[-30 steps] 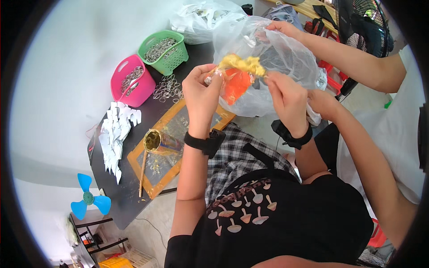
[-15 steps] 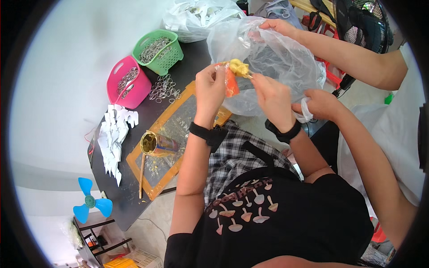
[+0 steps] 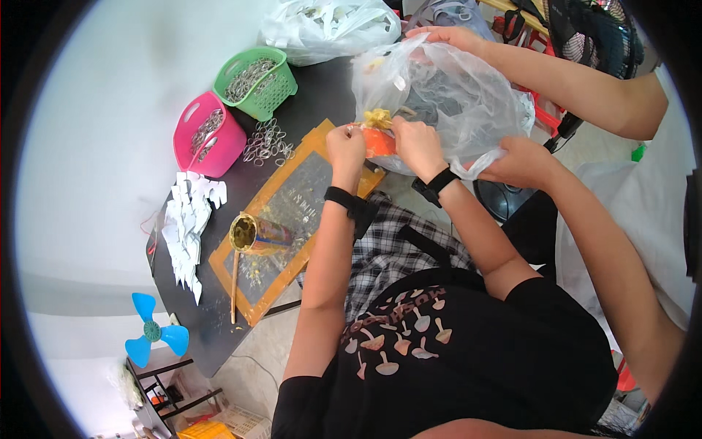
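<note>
My left hand [image 3: 345, 148] and my right hand [image 3: 417, 146] both pinch a small orange pouch with a yellow frilly top [image 3: 379, 134]. They hold it at the lower edge of a large clear plastic bag [image 3: 446, 95]. Another person's two hands keep that bag open, one at its top [image 3: 446, 36] and one at its lower right [image 3: 523, 162]. I wear a black band on each wrist.
A black table [image 3: 322, 80] carries a pink basket [image 3: 207, 137] and a green basket [image 3: 257, 82] of metal rings, loose rings [image 3: 267, 143], white paper cutouts [image 3: 189, 223], an orange-framed board [image 3: 285, 212], a gold can [image 3: 256, 234] and a stick [image 3: 234, 285]. A blue fan [image 3: 155, 333] stands below.
My hands have carried the orange pouch down and toward the bag's lower edge. The bag and the other person's hands have shifted right.
</note>
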### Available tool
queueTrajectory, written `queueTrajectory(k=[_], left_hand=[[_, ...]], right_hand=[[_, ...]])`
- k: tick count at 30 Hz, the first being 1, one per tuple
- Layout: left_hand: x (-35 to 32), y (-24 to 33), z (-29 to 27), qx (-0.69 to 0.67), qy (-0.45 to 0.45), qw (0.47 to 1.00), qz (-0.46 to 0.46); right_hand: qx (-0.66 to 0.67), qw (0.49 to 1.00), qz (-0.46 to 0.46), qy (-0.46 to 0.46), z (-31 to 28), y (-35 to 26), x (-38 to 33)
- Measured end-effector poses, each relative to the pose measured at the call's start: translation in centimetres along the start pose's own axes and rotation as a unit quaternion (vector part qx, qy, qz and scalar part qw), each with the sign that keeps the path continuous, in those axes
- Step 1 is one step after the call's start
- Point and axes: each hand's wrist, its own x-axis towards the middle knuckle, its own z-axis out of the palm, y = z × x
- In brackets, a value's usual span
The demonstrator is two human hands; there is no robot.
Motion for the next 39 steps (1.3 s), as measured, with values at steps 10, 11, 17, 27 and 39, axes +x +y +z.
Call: queueTrajectory(k=[10, 11, 17, 27, 39], left_hand=[[-2.3, 4.4, -3.7, 0.186, 0.007, 0.981, 0.048], [-2.5, 4.7, -4.4, 0.208, 0.01, 0.976, 0.061], [-6.7, 10.2, -9.3, 0.173, 0.045, 0.974, 0.141], [-8.2, 13.5, -12.4, 0.137, 0.034, 0.981, 0.133], [-8.3, 11.5, -6.8, -0.079, -0.072, 0.991, 0.078]], right_hand=[[-0.04, 0.989, -0.033, -0.138, 1.5, -0.1, 1.5], [-0.038, 0.989, -0.034, -0.14, 1.6, -0.2, 1.6], [0.002, 0.981, -0.02, -0.191, 2.1, -0.6, 1.2], [0.345, 0.923, 0.153, -0.077, -0.4, -1.6, 0.1], [0.256, 0.961, -0.105, 0.007, 1.3, 0.5, -1.3]])
